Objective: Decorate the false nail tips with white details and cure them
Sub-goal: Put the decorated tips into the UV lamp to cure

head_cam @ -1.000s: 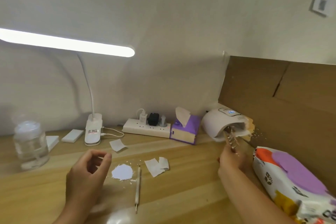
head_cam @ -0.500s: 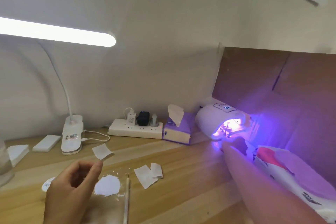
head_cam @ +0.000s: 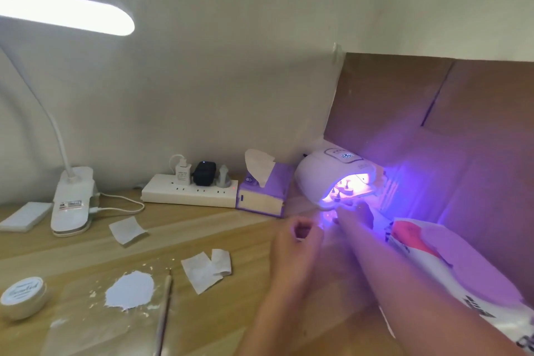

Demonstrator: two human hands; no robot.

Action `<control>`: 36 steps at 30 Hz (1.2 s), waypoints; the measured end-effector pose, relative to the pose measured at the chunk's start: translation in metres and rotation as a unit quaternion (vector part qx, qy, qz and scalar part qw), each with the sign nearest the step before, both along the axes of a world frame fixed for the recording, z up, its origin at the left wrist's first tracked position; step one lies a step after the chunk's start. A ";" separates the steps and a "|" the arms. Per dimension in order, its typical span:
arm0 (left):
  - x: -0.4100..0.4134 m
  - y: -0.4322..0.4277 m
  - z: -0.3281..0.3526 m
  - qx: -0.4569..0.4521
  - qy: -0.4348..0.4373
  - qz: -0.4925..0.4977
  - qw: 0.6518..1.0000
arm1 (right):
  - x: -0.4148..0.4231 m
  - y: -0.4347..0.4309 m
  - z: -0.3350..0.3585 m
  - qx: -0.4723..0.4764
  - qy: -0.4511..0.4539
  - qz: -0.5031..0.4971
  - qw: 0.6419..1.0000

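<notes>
Head view: your right hand [head_cam: 357, 212] reaches into the mouth of the lit curing lamp [head_cam: 332, 179] at the desk's [head_cam: 231, 240] back right corner; its grip is hidden. The nail tips [head_cam: 345, 186] sit inside. Your left hand [head_cam: 300, 243] curls loosely, holding nothing.

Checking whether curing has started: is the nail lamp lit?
Yes, the nail lamp glows violet inside, with the right hand at its opening.
</notes>
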State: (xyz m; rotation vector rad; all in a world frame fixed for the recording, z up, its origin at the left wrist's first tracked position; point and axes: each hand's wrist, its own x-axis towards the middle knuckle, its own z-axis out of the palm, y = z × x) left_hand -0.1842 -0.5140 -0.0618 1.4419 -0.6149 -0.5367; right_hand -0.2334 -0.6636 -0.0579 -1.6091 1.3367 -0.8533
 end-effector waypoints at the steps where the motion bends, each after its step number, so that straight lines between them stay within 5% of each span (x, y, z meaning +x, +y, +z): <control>1: -0.004 -0.004 -0.004 0.012 -0.028 0.006 1.000 | 0.004 -0.006 -0.006 0.010 -0.005 -0.007 1.000; 7: 0.000 -0.016 -0.011 0.024 -0.102 0.027 0.994 | 0.018 -0.031 -0.012 0.031 -0.054 -0.043 0.997; 11: 0.002 -0.020 -0.015 0.050 -0.135 0.038 0.989 | 0.016 -0.038 0.005 -0.201 -0.077 -0.155 0.964; 15: 0.010 -0.024 -0.018 0.077 -0.152 0.004 0.985 | 0.020 -0.066 0.038 -0.343 0.128 -0.050 0.929; 17: 0.014 -0.025 -0.018 0.075 -0.153 0.002 0.985 | 0.027 -0.081 0.051 -0.333 0.255 0.014 0.907; 21: 0.017 -0.027 -0.020 0.058 -0.145 -0.005 0.988 | 0.045 -0.099 0.069 -0.250 0.335 0.054 0.907; 28: 0.017 -0.028 -0.020 0.049 -0.151 -0.004 0.987 | 0.044 -0.115 0.083 -0.223 0.344 0.118 0.904; 32: 0.017 -0.025 -0.017 0.052 -0.156 -0.024 0.986 | 0.043 -0.118 0.092 -0.189 0.260 0.176 0.930; 36: 0.016 -0.024 -0.016 0.061 -0.167 -0.029 0.984 | 0.039 -0.109 0.084 -0.141 0.281 0.118 0.942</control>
